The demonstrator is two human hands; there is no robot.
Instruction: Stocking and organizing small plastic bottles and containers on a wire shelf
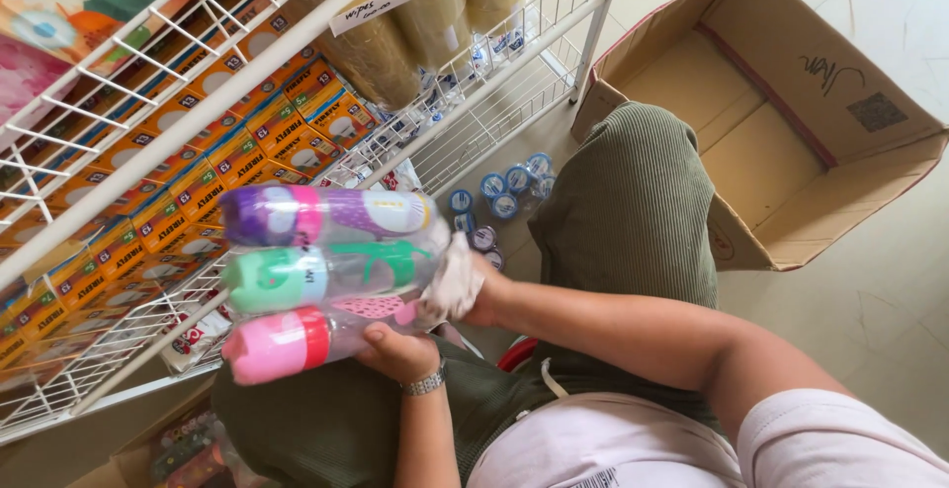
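Note:
A shrink-wrapped pack of three clear bottles lies sideways over my lap, with a purple cap (259, 216) on top, a green cap (267, 280) in the middle and a pink cap (272, 345) lowest. My left hand (395, 353), with a metal watch on its wrist, supports the pack from below near the pink bottle. My right hand (479, 290) presses a crumpled white cloth (450, 275) against the bottle bases; most of its fingers are hidden behind the cloth.
A white wire shelf (198, 112) at left holds rows of small orange boxes (237, 142) and brown tape rolls (435, 3). An open cardboard box (791, 142) stands at right. Several small blue-lidded round tins (504, 191) lie on the floor by my knee.

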